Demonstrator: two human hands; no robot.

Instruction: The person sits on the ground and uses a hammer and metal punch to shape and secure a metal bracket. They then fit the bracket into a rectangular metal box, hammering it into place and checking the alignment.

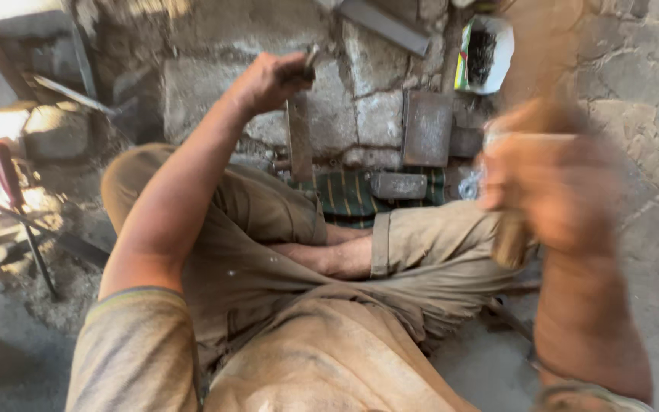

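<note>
The metal strip (299, 137) stands left of the flat plate (427, 128), both far against the stone wall (360, 91). A bucket (488, 53) sits farther right. The small block (398, 185) lies on the cloth (345, 194), nearer.

The floor (650, 114) was paved with irregular grey stone slabs, dusty and cracked, with rough stone blocks (379, 118) set along the far side. Hard sunlight washed out the left edge, where a red-handled metal stand (9, 179) stood among rubble and grit, while the rest lay in shade. A flat rusty metal plate (427, 128) leaned against the blocks, a striped green cloth (348, 197) lay below it, and a white container (486, 53) near the top held what seemed to be dark scraps.
</note>
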